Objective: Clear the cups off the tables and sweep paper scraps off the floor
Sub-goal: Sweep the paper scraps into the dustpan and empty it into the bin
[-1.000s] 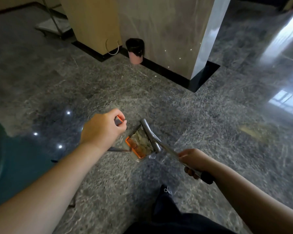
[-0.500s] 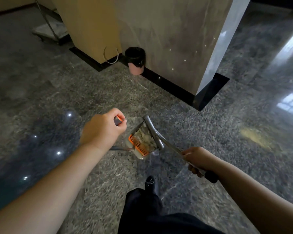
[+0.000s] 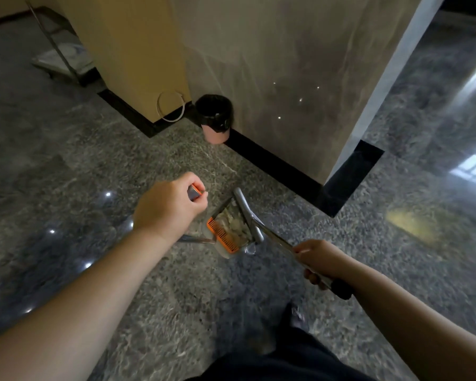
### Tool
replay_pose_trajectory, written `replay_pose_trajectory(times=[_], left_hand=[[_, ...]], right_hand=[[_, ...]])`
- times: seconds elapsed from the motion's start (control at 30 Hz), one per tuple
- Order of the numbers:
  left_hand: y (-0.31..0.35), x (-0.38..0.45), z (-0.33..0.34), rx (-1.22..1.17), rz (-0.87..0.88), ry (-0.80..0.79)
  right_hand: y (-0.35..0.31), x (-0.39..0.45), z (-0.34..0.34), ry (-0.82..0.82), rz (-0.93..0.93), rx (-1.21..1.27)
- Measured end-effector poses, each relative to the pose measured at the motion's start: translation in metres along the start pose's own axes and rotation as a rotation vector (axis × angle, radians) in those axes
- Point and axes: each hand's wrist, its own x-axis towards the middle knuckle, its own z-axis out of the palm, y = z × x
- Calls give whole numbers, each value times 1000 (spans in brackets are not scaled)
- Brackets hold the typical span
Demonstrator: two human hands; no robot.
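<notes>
Presently, in the head view, the sweeping part of the job appears well advanced, while the cup-clearing part cannot be assessed: no tabletop and no cups are in sight. The left hand (image 3: 167, 206) is closed in a fist around the grey and orange top of the dustpan handle (image 3: 195, 191), and the dustpan (image 3: 231, 229) hangs below it, off the grey stone floor (image 3: 94, 166). The right hand (image 3: 318, 261) is wrapped around the metal shaft of the broom (image 3: 252, 221), whose grey head lies against the open side of the pan; the black grip end protrudes behind the fist. The two hands are apart, each clamped on its own tool. As to contents, the pan holds a pale heap of crumpled paper scraps (image 3: 235, 222), lying behind the orange comb edge (image 3: 222, 238); some clear film seems to hang at its lower corner, though blur prevents certainty. A small pink bin (image 3: 215, 116) lined with a black bag stands ahead against the marble pillar (image 3: 300, 64), just beside its black skirting; nothing inside it can be made out from this angle. No loose scraps are visible on the floor in frame. My judgement: collection here is complete, and what remains is carrying the load to the bin and tipping it in, with the rest of the room unverified.
</notes>
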Motion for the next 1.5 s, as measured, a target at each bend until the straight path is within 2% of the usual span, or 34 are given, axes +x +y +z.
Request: replay_pose_trajectory(times=[0.27,0.37,0.73,1.13,1.5], left_hand=[[17,163,49,-4,-92,-32],[22,226,59,8,-155,15],[-7,434,66,19,-213,153],[-50,649,65,120,-95,257],[-24,798,89,357,-20,252]], right_hand=[[-102,136,-107,-19,-17,-64],[-153,186,-148,-47,-43,-111],[-323,329,-221,-38,-261,-176],[-485,459,-274,-70,-291,-66],[-587,587,-364,-179,-354,-141]])
